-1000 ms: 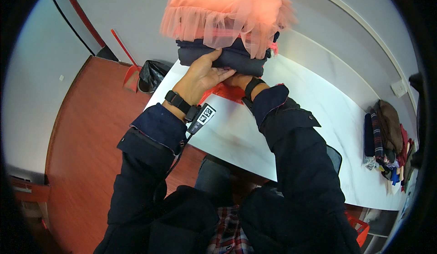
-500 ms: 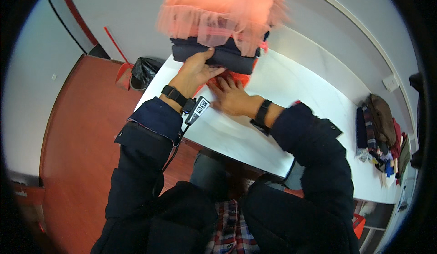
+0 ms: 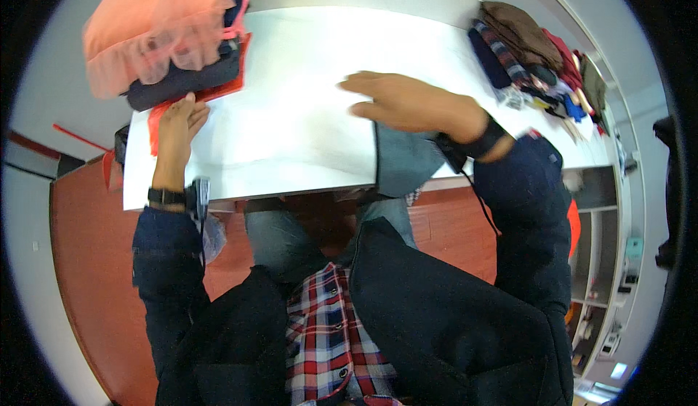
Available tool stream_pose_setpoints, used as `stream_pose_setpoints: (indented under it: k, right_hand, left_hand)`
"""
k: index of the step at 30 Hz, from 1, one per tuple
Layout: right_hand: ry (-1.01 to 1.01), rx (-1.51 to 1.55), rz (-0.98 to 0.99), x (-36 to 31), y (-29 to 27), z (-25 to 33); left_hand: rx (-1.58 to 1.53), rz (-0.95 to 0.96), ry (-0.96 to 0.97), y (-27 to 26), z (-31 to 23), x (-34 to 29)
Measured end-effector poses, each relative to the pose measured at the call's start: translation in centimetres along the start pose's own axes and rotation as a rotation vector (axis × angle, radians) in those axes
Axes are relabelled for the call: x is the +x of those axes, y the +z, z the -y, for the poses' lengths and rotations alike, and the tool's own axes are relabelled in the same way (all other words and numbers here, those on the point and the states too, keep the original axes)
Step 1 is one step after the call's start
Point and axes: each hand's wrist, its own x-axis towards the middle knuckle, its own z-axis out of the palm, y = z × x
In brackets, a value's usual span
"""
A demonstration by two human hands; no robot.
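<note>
At the table's left end stands a stack of folded clothes, topped by a peach garment (image 3: 156, 24) with a sheer ruffled edge. Under it lies a dark folded garment (image 3: 185, 85), and a red plastic sheet or bag (image 3: 231, 90) shows beneath the stack. My left hand (image 3: 180, 126) is at the stack's near edge, over the red plastic, fingers extended and holding nothing visible. Away from the stack, my right hand (image 3: 414, 104) hovers over the white table (image 3: 305, 115), empty, its fingers stretched to the left and thumb apart.
A pile of clothes (image 3: 523, 42) in brown, plaid and red sits at the table's far right. Below my right hand, a dark grey flat piece (image 3: 407, 162) of unclear kind crosses the front edge. Shelves (image 3: 592, 224) stand at right; a red dustpan (image 3: 111, 170) at left.
The view has swung right, so the stack appears farther left. My right hand has left the red plastic and moved right over the table. My left hand stays by the stack, off the dark garment's front.
</note>
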Motion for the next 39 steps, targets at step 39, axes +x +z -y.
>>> stream_pose_setpoints:
  k: [39]
  right_hand:
    - [0.515, 0.709, -0.948, -10.5, 11.9, -0.2]
  left_hand:
    - [0.809, 0.213, 0.686, 17.9, 6.2, -17.3]
